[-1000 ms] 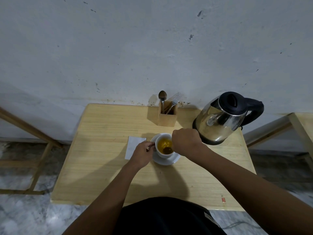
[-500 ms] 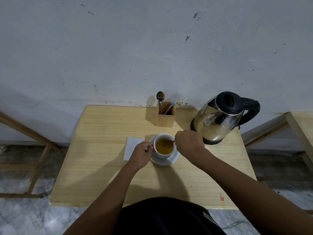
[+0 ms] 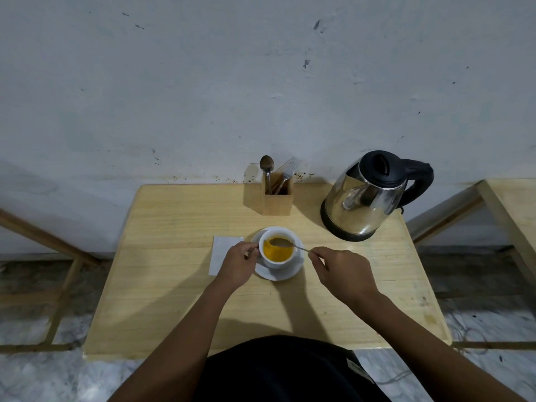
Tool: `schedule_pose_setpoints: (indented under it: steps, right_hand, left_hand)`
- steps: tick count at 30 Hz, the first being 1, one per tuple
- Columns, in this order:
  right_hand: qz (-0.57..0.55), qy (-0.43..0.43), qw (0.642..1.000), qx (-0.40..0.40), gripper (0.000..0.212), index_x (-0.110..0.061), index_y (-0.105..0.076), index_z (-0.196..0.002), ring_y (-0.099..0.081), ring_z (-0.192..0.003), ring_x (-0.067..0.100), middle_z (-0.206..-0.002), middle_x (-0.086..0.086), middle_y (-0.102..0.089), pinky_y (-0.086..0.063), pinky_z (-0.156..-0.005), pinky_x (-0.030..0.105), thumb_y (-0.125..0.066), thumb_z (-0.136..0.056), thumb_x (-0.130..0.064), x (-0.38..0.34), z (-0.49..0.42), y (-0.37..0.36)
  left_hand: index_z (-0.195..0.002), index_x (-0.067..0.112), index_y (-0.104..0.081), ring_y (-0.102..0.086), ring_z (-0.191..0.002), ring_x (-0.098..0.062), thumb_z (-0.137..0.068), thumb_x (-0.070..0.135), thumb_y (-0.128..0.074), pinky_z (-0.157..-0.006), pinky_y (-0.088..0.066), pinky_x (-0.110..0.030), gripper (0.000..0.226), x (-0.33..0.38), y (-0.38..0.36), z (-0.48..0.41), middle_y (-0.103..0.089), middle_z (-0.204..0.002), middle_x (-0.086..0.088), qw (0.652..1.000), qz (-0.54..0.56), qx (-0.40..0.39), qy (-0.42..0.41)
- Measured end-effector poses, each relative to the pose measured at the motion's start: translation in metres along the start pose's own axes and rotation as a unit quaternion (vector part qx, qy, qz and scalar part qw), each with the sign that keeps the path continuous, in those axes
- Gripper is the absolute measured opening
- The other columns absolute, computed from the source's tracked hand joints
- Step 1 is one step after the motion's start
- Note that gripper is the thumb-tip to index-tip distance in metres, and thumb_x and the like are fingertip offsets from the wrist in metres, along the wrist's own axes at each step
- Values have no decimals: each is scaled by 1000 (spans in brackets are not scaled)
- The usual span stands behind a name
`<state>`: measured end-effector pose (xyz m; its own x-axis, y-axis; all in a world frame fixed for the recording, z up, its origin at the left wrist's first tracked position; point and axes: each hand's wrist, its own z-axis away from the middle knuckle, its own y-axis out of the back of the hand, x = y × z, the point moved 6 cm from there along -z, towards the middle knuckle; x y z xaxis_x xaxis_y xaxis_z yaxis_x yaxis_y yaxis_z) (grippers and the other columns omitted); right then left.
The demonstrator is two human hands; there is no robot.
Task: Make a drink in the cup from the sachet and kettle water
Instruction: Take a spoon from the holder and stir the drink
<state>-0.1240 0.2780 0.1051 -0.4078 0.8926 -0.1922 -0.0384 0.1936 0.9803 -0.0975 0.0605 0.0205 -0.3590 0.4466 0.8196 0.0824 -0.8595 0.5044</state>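
A white cup (image 3: 275,264) full of orange-yellow drink stands on a white saucer (image 3: 287,273) in the middle of the wooden table (image 3: 174,285). My left hand (image 3: 237,264) pinches the cup's handle on its left side. My right hand (image 3: 339,271), to the right of the cup, holds a metal spoon (image 3: 285,243) by its handle, with the bowl lifted just over the drink. A white sachet (image 3: 222,250) lies flat left of the cup, partly under my left hand. The steel kettle (image 3: 365,198) with a black lid stands at the back right.
A wooden cutlery holder (image 3: 277,198) with a spoon and forks stands at the back by the wall. Another wooden table's edge (image 3: 510,216) shows at the right. A wooden frame (image 3: 58,256) and marble floor lie to the left.
My right hand has pulled back to the right and raised the spoon's bowl out of the drink; before, it was over the cup with the spoon in the liquid. My left hand stays on the handle.
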Motion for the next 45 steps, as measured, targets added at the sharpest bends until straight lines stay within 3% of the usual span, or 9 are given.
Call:
schedule_pose_setpoints:
  steps: [6, 11, 18, 28, 37, 45]
  right_hand:
    - [-68, -52, 993, 82, 10, -30, -71, -100, -60, -47, 19, -54, -4, -65, -26, -41, 22, -64, -92, -31, 18, 26, -5]
    - [-63, -60, 993, 85, 9, -30, -72, -99, -56, -41, 17, -51, -4, -62, -18, -40, 17, -67, -90, -28, 16, 33, -13]
    - [-90, -93, 989, 70, 18, -34, -68, -107, -63, -54, 22, -61, -4, -68, -31, -46, 26, -54, -97, -36, 16, 32, -16]
    - [-118, -129, 983, 59, 22, -34, -68, -111, -64, -59, 22, -67, -3, -71, -30, -49, 26, -50, -99, -38, 14, 35, -20]
    - [-128, -146, 981, 23, 25, -39, -64, -114, -66, -68, 19, -73, -7, -72, -32, -54, 27, -44, -100, -43, 16, 34, -25]
    - [-144, -143, 979, 32, 25, -38, -66, -113, -65, -63, 16, -68, -8, -70, -29, -48, 24, -46, -99, -42, 16, 38, -22]
  left_hand:
    - [-114, 9, -66, -59, -79, -19, -96, 11, -49, -73, -44, -26, 25, 0, -1, 0, -60, -95, -2, 1000, 2, 0, 3]
    - [-114, 10, -66, -59, -85, -21, -95, 12, -49, -79, -51, -34, 26, 0, -1, 1, -60, -97, -1, 1000, 4, 1, 4]
    - [-113, 9, -66, -60, -85, -22, -96, 11, -48, -83, -52, -39, 25, 0, -2, 0, -59, -94, -1, 1000, -2, -1, 10]
    - [-113, 9, -67, -62, -87, -24, -95, 11, -49, -84, -55, -44, 25, 0, -1, -1, -60, -96, 0, 1000, -18, -2, 0]
    - [-112, 10, -68, -61, -85, -22, -95, 10, -48, -87, -53, -40, 26, -1, -3, -2, -61, -94, 0, 1000, -17, -4, 5]
    - [-112, 11, -68, -61, -85, -20, -95, 11, -49, -83, -53, -39, 25, -3, -3, -2, -62, -95, -1, 1000, -17, -1, 7]
